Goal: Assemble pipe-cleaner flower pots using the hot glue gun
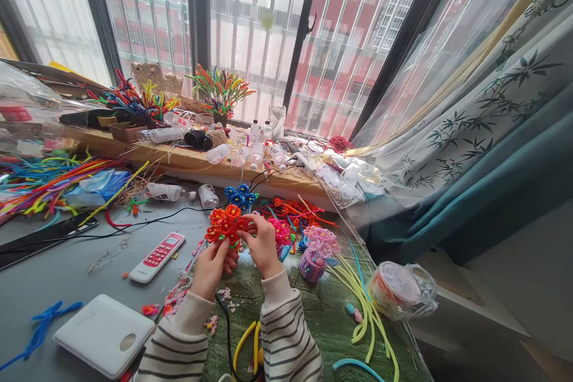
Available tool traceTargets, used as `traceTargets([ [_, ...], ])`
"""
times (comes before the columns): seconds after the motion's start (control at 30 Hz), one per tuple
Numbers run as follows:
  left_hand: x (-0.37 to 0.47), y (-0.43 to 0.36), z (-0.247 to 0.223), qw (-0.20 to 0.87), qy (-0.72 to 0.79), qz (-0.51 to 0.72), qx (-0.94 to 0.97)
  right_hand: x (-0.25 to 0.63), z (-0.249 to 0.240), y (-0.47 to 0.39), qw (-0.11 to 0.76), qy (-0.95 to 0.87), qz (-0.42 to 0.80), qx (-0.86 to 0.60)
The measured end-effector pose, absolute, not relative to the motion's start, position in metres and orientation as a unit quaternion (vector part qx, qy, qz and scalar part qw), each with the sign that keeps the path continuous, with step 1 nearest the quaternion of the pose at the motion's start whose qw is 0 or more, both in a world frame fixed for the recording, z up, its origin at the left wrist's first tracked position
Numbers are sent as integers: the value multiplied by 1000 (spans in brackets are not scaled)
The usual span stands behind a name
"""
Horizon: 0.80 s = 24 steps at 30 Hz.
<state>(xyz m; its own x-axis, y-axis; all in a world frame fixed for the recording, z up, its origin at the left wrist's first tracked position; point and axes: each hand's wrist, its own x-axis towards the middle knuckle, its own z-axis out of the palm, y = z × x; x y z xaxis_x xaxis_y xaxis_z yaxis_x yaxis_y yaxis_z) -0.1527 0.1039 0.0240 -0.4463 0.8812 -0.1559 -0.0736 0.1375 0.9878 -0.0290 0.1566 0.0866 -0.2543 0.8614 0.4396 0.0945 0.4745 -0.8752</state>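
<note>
The left hand (209,270) pinched the orange bunch (224,224) low on its near side, while the right hand (263,249) gripped its right edge between thumb and finger. A light pinch seemed best, since such fuzzy blooms would likely bend or crush easily; steadying the base with one hand would probably let the other handle single blooms without twisting the rest. Blue flowers (242,197) stood just behind the bunch, and a pink pot (313,265) to its right. The counter (107,277) was grey left of the bunch, with a remote (157,256) and a white box (105,334), and green beneath it. Farther behind the bunch were a cluttered sill (101,141) and barred windows (264,24); curtains (456,149) hung well to its right.
</note>
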Motion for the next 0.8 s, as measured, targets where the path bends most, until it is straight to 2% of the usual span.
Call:
traceTargets([
  [0.8, -156, 107, 13, 421, 621, 596, 286, -21, 83, 167, 476, -686, 446, -321],
])
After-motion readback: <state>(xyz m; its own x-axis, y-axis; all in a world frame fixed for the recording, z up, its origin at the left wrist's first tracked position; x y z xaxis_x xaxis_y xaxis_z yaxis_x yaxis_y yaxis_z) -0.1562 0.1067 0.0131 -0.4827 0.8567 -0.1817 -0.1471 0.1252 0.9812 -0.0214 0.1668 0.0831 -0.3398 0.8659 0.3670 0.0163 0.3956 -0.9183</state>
